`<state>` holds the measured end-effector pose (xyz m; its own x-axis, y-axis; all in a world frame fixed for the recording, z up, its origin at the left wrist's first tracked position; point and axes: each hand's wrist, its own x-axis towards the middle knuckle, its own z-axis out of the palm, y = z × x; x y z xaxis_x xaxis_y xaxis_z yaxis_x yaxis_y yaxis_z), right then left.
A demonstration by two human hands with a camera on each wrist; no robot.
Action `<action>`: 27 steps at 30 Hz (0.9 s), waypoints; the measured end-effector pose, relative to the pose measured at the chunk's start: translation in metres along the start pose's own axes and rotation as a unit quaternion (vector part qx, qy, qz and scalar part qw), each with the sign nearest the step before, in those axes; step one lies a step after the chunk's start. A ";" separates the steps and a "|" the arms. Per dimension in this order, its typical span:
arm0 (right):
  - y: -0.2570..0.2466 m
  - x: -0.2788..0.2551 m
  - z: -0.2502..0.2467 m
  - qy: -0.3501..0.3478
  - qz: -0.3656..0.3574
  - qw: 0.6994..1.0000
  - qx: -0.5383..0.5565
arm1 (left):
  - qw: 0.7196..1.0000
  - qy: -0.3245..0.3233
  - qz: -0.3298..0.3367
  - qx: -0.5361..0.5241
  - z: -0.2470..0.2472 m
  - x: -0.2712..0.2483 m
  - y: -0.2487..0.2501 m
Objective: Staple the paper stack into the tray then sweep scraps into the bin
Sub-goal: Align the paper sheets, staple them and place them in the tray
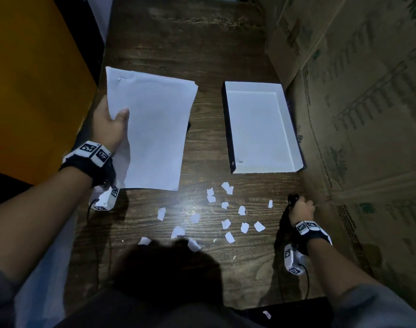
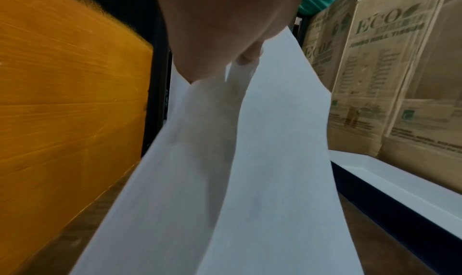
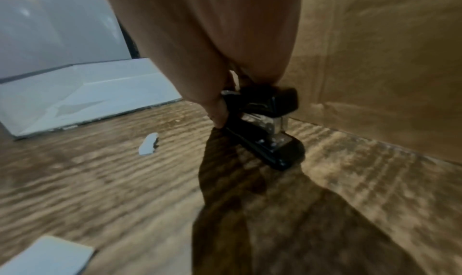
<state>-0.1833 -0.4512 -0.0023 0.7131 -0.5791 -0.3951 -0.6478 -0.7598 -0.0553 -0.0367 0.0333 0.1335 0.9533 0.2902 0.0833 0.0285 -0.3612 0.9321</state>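
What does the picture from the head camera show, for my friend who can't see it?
A person's left hand holds a stack of white paper at its left edge on a dark wooden table, while the right hand grips a black stapler. An empty white tray sits right of the stack, and torn paper scraps lie nearer the person.

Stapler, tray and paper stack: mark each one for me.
stapler [image 3: 265,129], right wrist view, metal magazine at the mouth.
tray [image 1: 259,129], head view, bare white floor.
paper stack [image 1: 155,129], head view, top sheet's middle.
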 end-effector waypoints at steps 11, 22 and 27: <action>-0.201 -0.045 -0.080 -0.157 -0.347 0.844 0.378 | 0.989 -0.055 0.040 -0.129 0.014 0.001 0.098; -0.167 0.041 -0.112 -0.255 -0.243 0.737 0.577 | 0.922 -0.143 -0.139 -0.332 0.144 0.031 0.112; -0.129 0.088 -0.121 -0.183 -0.174 0.747 0.614 | 0.886 -0.260 -0.237 -0.303 0.220 0.026 0.071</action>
<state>-0.0046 -0.4393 0.0808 0.9201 -0.1185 -0.3732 -0.3583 0.1297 -0.9245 0.0558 -0.1797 0.1247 0.8918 -0.2218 -0.3944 0.4456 0.2789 0.8507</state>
